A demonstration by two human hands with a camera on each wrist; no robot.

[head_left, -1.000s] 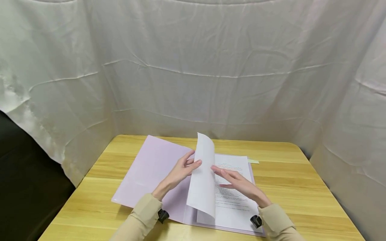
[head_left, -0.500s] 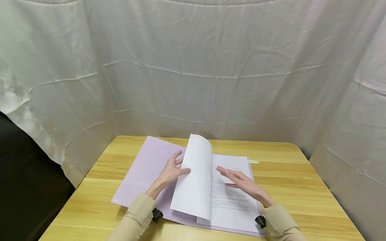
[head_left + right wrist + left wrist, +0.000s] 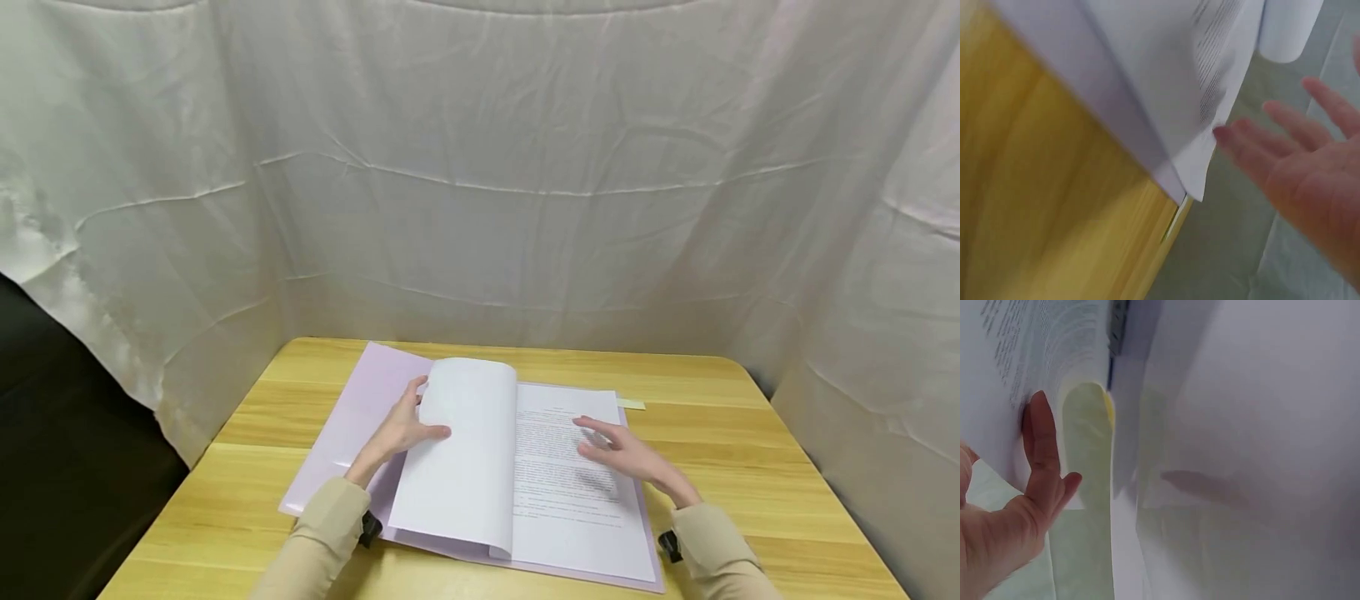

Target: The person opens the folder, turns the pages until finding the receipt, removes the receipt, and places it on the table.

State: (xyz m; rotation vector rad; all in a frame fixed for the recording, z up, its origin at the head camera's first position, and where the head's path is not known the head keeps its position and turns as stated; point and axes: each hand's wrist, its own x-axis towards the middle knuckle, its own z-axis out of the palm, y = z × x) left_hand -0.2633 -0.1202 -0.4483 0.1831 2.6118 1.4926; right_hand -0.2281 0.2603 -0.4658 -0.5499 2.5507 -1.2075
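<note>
A lilac folder (image 3: 378, 392) lies open on the table, its cover to the left. A turned paper sheet (image 3: 457, 467) curves over toward that cover, blank side up in the head view. My left hand (image 3: 397, 429) holds its left edge, thumb on top and fingers underneath. In the left wrist view the printed underside of the sheet shows beside my left hand (image 3: 1016, 519). A printed page (image 3: 562, 525) lies flat on the right half. My right hand (image 3: 630, 454) hovers over it with loosely extended fingers, holding nothing, as the right wrist view also shows.
The wooden table (image 3: 757, 483) extends on both sides of the folder. A pale green tab (image 3: 632, 404) sticks out at the folder's upper right. Grey curtain (image 3: 525, 208) encloses the back and sides, with a dark area (image 3: 67, 450) at the left.
My left hand has moved left and down with the sheet, which went from standing nearly upright to lying over leftward. My right hand has drawn away to the right from the sheet.
</note>
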